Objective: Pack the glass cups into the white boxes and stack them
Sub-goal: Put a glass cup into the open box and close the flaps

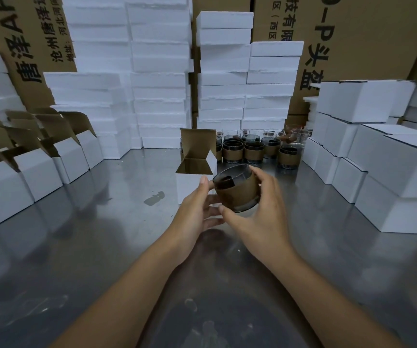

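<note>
A dark glass cup (236, 188) wrapped in a brown cardboard sleeve is held tilted above the table, with my right hand (260, 217) around its right side and bottom. My left hand (197, 209) touches the cup's left side with thumb and fingers. Just behind and to the left stands a small white box (189, 183) with its lid flap up and its brown inside showing. Several more sleeved cups (252, 149) stand in rows on the table behind it. Closed white boxes (378, 167) are stacked at the right.
Open white boxes (39, 167) with raised flaps line the left of the steel table (89, 247). White foam blocks (159, 84) and big brown cartons (368, 41) rise along the back. A dark stain (154, 198) marks the table left of the box.
</note>
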### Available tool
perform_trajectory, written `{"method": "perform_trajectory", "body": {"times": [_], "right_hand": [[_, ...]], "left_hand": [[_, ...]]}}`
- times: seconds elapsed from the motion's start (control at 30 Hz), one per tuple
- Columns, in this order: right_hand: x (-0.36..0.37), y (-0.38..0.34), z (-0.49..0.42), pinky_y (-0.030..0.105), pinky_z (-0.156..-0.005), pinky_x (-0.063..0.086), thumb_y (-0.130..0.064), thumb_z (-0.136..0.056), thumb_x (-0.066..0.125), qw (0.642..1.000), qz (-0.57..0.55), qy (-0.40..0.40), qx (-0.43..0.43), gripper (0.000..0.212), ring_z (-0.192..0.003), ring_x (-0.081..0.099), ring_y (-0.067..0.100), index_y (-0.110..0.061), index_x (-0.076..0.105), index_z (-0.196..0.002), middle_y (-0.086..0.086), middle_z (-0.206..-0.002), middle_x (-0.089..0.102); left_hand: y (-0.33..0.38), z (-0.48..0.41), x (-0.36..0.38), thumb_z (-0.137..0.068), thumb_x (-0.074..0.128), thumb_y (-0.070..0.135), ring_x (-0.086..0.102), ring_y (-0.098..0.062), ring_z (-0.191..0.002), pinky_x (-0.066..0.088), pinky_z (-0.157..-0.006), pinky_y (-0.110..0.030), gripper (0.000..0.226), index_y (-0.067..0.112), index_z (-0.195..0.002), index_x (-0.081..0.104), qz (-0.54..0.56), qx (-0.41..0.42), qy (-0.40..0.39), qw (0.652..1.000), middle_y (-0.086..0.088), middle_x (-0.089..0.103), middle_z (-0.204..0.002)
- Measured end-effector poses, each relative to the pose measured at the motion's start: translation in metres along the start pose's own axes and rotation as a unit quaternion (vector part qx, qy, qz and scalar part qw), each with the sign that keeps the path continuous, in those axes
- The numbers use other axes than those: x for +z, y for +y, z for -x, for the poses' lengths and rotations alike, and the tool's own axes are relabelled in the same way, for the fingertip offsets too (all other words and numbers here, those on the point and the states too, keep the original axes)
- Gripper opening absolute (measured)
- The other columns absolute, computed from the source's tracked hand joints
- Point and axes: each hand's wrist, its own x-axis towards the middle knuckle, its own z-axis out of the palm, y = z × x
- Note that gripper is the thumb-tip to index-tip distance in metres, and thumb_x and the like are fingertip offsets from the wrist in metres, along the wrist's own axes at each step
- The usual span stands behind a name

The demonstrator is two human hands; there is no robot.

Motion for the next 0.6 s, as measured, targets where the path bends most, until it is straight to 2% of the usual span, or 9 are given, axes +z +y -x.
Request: {"method": "perform_trajectory", "body": {"times": [0.07, 0.17, 0.3, 0.37, 0.47, 0.6], "right_hand": [[0.000, 0.002, 0.000, -0.005, -0.078, 0.030, -0.019, -0.064, 0.083, 1.000, -0.017, -0.007, -0.004, 0.077, -0.102, 0.037, -0.024, -0.021, 0.043, -0.130, -0.014, -0.114, 0.043], [0.001, 0.004, 0.000, -0.003, -0.081, 0.032, -0.016, -0.065, 0.081, 0.999, -0.039, -0.016, -0.006, 0.073, -0.104, 0.041, -0.019, -0.023, 0.043, -0.128, -0.017, -0.114, 0.047], [0.001, 0.006, -0.002, -0.002, -0.080, 0.033, -0.015, -0.066, 0.079, 0.999, -0.049, -0.010, -0.010, 0.070, -0.102, 0.046, -0.017, -0.040, 0.038, -0.117, -0.032, -0.107, 0.049], [0.000, 0.007, -0.003, -0.002, -0.078, 0.033, -0.015, -0.065, 0.079, 0.999, -0.036, -0.009, -0.013, 0.072, -0.099, 0.045, -0.019, -0.047, 0.034, -0.111, -0.042, -0.103, 0.047], [0.000, 0.011, -0.005, 0.000, -0.077, 0.036, -0.018, -0.067, 0.080, 1.000, -0.019, -0.005, -0.017, 0.068, -0.097, 0.048, -0.010, -0.039, 0.038, -0.116, -0.040, -0.102, 0.046], [-0.001, 0.012, -0.005, 0.007, -0.079, 0.039, -0.021, -0.068, 0.081, 1.000, -0.002, -0.010, -0.024, 0.068, -0.103, 0.051, 0.000, -0.030, 0.041, -0.123, -0.037, -0.104, 0.044]], "left_hand": [[0.000, 0.000, -0.001, -0.097, 0.030, 0.046, 0.064, -0.021, -0.098, 0.051, -0.094, -0.039, 0.045, 0.023, -0.126, 0.056, -0.009, 0.023, 0.005, 1.000, -0.009, 0.063, -0.117], [-0.001, 0.001, -0.003, -0.094, 0.043, 0.040, 0.066, -0.020, -0.092, 0.054, -0.085, -0.031, 0.034, 0.025, -0.121, 0.058, -0.031, 0.057, 0.010, 0.998, -0.005, 0.065, -0.113], [-0.002, 0.003, -0.005, -0.089, 0.061, 0.028, 0.064, -0.021, -0.101, 0.053, -0.089, -0.033, 0.028, 0.028, -0.117, 0.060, -0.026, 0.086, 0.017, 0.996, -0.004, 0.066, -0.112], [-0.003, 0.004, -0.005, -0.083, 0.067, 0.026, 0.062, -0.014, -0.105, 0.053, -0.086, -0.028, 0.030, 0.035, -0.111, 0.061, -0.052, 0.118, 0.024, 0.991, 0.004, 0.064, -0.112], [-0.004, 0.006, -0.005, -0.082, 0.069, 0.015, 0.063, 0.004, -0.091, 0.049, -0.071, -0.010, 0.034, 0.033, -0.110, 0.060, -0.064, 0.160, 0.015, 0.985, 0.010, 0.062, -0.110], [-0.004, 0.006, -0.006, -0.081, 0.068, 0.012, 0.063, 0.007, -0.087, 0.046, -0.067, -0.006, 0.036, 0.032, -0.110, 0.059, -0.061, 0.170, 0.010, 0.984, 0.010, 0.061, -0.111]]}}
